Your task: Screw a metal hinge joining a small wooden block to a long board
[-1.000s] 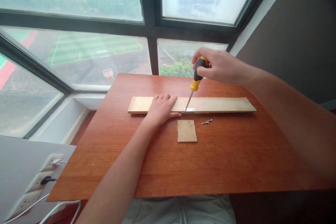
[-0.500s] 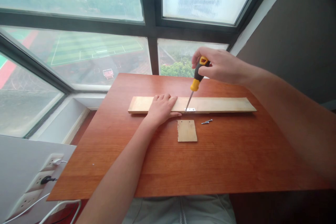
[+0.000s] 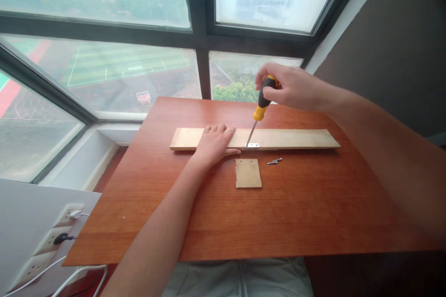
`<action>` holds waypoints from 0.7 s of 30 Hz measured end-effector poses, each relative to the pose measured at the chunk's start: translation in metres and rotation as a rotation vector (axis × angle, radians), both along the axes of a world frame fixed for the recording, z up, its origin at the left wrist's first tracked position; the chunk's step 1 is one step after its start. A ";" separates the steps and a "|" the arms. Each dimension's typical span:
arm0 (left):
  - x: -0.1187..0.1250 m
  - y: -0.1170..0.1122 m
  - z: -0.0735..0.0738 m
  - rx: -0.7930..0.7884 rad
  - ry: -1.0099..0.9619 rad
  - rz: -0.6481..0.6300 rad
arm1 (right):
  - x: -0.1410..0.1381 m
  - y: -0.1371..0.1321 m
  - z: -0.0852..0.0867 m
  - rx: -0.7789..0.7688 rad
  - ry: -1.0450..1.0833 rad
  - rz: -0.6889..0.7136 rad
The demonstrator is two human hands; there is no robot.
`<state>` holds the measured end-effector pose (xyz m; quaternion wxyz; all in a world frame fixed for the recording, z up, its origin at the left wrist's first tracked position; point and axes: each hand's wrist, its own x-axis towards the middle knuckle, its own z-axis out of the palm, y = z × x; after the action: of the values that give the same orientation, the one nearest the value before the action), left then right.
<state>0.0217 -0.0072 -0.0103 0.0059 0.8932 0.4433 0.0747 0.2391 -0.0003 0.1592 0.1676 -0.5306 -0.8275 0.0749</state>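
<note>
A long pale wooden board [image 3: 296, 138] lies across the table. My left hand [image 3: 215, 143] holds it down left of its middle, fingers over the top and thumb along the front edge. In my right hand [image 3: 284, 84] is a black-and-yellow screwdriver [image 3: 259, 112], gripped by the handle. Its shaft slants down to the left, and the tip meets the left end of a small silver hinge [image 3: 253, 145] at the board's front edge. Whether a screw sits under the tip is too small to tell. In front lies a small square wooden piece [image 3: 248, 174] with two holes.
Two loose screws [image 3: 274, 161] lie right of the square piece. The reddish-brown table [image 3: 313, 213] backs onto large windows [image 3: 132, 74]. A dark wall [image 3: 393, 60] rises on the right. Power sockets [image 3: 52, 241] with plugs and cables are at the lower left.
The screwdriver handle has turned slightly in my right hand, so its yellow part shows differently. The tip stays at the hinge. My left hand and the board have not moved.
</note>
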 end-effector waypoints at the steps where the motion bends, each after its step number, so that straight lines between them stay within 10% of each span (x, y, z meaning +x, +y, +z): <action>1: 0.000 0.000 0.000 -0.002 0.000 0.000 | 0.001 0.000 0.001 -0.014 0.005 0.005; 21: -0.001 0.000 -0.002 0.004 0.005 0.002 | -0.005 -0.005 -0.001 0.093 -0.051 0.034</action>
<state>0.0207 -0.0072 -0.0123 0.0028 0.8929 0.4442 0.0734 0.2345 -0.0054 0.1577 0.1697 -0.5100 -0.8429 0.0255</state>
